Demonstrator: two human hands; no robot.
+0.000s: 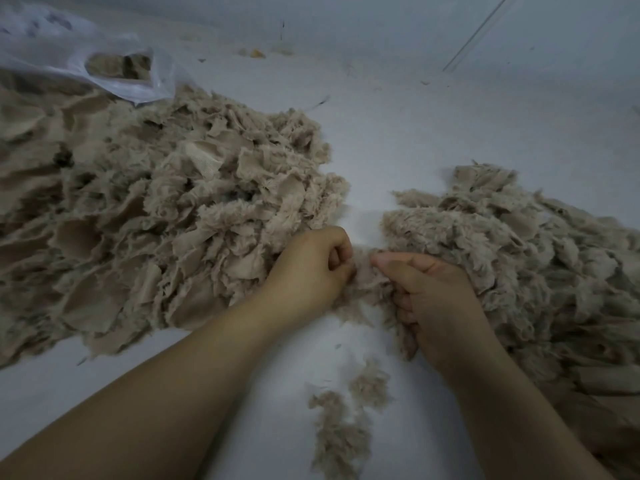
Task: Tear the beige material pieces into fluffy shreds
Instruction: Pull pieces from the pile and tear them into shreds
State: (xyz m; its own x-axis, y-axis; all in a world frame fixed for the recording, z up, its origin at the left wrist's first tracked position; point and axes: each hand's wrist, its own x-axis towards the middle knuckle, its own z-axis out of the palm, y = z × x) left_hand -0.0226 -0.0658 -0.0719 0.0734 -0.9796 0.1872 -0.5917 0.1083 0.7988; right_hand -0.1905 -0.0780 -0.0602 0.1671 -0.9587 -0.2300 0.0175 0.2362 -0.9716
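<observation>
Between my two hands is one beige fuzzy piece [363,275]. My left hand [308,268] pinches its left end with curled fingers. My right hand [433,299] grips its right part, thumb on top and fingers curled under. A large heap of beige pieces [156,209] spreads to the left of my hands. A second beige heap [519,258] lies to the right, partly under my right hand. A few fluffy shreds [343,417] lie on the white surface below my hands.
A white plastic bag [114,71] with beige material inside lies at the back left, by the large heap. The white surface [433,126] stretches behind and between the heaps. A thin pale line [478,32] runs diagonally at the back right.
</observation>
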